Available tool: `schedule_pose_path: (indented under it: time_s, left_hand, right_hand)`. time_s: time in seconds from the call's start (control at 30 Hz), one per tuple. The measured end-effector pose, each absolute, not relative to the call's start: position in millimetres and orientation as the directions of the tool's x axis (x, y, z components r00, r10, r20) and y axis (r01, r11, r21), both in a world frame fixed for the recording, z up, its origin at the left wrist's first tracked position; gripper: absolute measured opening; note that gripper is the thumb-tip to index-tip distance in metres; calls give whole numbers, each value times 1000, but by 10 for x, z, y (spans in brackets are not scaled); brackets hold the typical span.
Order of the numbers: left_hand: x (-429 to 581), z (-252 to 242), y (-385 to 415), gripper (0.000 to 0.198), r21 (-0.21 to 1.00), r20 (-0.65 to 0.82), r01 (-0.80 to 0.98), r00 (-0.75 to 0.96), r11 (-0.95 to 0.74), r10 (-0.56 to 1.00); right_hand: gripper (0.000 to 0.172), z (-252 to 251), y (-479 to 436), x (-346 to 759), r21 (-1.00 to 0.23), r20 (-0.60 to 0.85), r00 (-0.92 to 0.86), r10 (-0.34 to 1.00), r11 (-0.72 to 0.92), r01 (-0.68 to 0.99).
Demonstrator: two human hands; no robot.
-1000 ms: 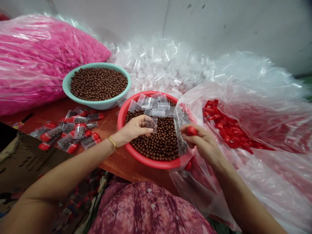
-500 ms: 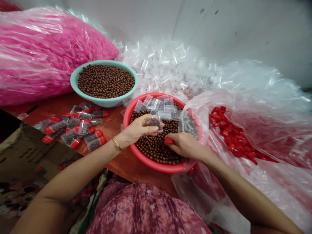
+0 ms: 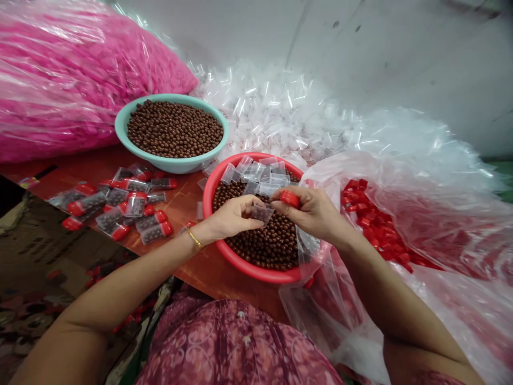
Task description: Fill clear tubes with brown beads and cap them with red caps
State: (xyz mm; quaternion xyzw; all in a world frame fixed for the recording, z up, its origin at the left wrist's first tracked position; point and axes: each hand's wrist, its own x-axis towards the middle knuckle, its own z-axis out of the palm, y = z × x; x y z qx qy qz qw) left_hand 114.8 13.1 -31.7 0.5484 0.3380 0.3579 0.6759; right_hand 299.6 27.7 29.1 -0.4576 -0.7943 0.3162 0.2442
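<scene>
Bright, even light; glare on plastic sack [image 3: 80, 80]; edges bowed.

The small clear plastic bag [image 3: 262, 213] is thin, glossy film, and the red plastic cap [image 3: 290, 199] has a smooth shine. Round brown balls [image 3: 260, 248] look smooth and glossy inside a red plastic basin [image 3: 256, 274], near a smooth turquoise plastic bowl [image 3: 168, 167]. The reddish wooden tabletop [image 3: 236, 294] has a varnished sheen, while the pink patterned cloth [image 3: 236, 342] looks matt.

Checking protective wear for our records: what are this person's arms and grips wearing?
The left arm and right arm are bare, with no sleeves or gloves in view. A thin gold bangle circles the left wrist; the right wrist has none.
</scene>
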Motion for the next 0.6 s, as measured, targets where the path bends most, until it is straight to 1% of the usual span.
schedule_pose_path:
  time_s: [0.17, 0.3, 0.37, 0.47, 0.6]
  left_hand:
    - [1145, -357, 134, 22, 997, -36, -45, 520, 70, 853]
    - [1145, -347, 128, 23, 998, -25, -34, 527, 51, 849]
    - [1142, -336, 122, 24, 996, -7, -70, 536, 52, 844]
    - [1126, -319, 105, 24, 990, 33, -133, 520, 43, 854]
    - [1097, -306, 83, 22, 981, 122, -192, 502, -27, 856]
  right_hand:
    - [23, 283, 294, 2956, -728, 15, -510, 860, 359, 584]
    - [25, 282, 290, 2947, -783, -11, -528, 849, 321, 533]
    - [27, 272, 289, 2953, -821, 4, -497, 868, 287, 494]
    - [29, 228, 282, 3009, -857, 11, -379, 925, 204, 473]
    - [34, 127, 229, 3123, -880, -112, -285, 952, 38, 474]
